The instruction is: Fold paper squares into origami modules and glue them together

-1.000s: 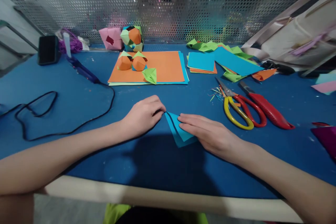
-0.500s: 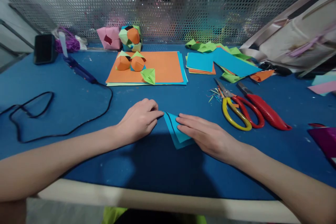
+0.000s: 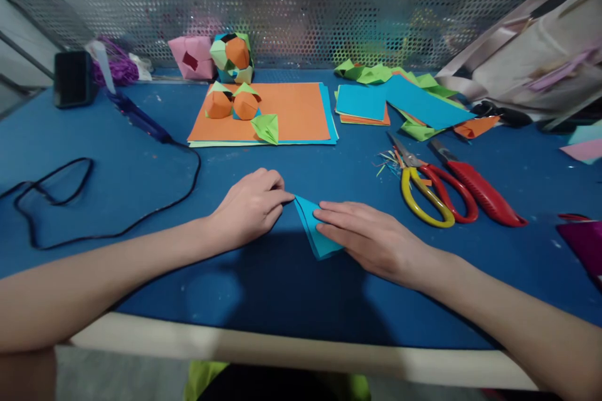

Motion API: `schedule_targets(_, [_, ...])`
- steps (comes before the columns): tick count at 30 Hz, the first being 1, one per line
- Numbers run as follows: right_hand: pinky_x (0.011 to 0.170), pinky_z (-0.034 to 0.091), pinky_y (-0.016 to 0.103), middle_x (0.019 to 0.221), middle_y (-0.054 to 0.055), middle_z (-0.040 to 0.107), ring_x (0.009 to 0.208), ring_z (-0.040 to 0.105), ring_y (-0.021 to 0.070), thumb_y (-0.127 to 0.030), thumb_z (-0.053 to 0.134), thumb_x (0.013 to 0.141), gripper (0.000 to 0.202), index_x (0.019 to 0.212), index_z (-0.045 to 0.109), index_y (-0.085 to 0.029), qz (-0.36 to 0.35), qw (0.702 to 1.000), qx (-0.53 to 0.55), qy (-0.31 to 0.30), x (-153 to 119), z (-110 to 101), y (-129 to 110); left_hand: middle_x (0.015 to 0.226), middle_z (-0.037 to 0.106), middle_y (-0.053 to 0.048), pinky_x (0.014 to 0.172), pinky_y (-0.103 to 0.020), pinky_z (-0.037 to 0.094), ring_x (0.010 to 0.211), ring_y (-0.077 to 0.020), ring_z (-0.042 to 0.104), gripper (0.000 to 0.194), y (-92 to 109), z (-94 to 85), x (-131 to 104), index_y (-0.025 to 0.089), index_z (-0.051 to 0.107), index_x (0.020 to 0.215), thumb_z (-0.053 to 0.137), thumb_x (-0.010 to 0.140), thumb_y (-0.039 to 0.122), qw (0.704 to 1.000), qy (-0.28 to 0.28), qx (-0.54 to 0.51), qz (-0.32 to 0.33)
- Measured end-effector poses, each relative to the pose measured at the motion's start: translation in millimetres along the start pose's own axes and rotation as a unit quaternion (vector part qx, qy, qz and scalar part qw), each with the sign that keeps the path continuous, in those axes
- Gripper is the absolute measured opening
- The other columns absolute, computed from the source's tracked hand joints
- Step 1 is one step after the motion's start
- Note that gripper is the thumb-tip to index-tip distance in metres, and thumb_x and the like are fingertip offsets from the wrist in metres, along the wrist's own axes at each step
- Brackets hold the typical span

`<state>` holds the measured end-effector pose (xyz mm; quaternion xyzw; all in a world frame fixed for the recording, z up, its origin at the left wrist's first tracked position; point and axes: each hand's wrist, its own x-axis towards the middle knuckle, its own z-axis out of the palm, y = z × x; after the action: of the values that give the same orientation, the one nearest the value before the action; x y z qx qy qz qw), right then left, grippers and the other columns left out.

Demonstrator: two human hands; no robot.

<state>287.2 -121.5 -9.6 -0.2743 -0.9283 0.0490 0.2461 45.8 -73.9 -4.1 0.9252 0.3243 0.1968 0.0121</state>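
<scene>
A folded piece of blue paper (image 3: 320,233) lies on the blue tabletop, its layers nearly lined up along the left edge. At its upper left corner, my left hand (image 3: 254,205) is closed, with thumb and index finger pinching the tip. From the other side, my right hand (image 3: 371,235) rests with stretched fingers flat over the paper and hides its right part. Beyond my hands, orange and blue sheets (image 3: 296,113) carry small orange-and-green folded pieces (image 3: 232,103) and a green one (image 3: 266,128).
Scissors (image 3: 423,185) and a red-handled cutter (image 3: 484,191) lie to the right, near paper scraps. Blue squares (image 3: 361,102) and strips sit behind. At left are a glue gun (image 3: 136,116) with its cord and a phone (image 3: 73,78). Folded paper balls (image 3: 231,56) stand by the mesh panel.
The upper layer of the blue paper has come down closer over the lower one, so the gap between their edges is narrower. Both hands stay almost in place.
</scene>
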Motion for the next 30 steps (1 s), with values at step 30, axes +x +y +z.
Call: schedule_targets(30, [0.090,0.051,0.039,0.109,0.008,0.069,0.107,0.060,0.0230,-0.024,0.044,0.094,0.027,0.104,0.067,-0.015,-0.028,0.999,-0.040,-0.010,2.1,1.8,0.6,0.080,0.063,-0.009,0.064,-0.032,0.048,0.074,-0.0183,0.055,0.029,-2.1,-0.4,2.2,0.014,0.072,0.084,0.043,0.087,0.016,0.999,0.031,-0.001,0.019])
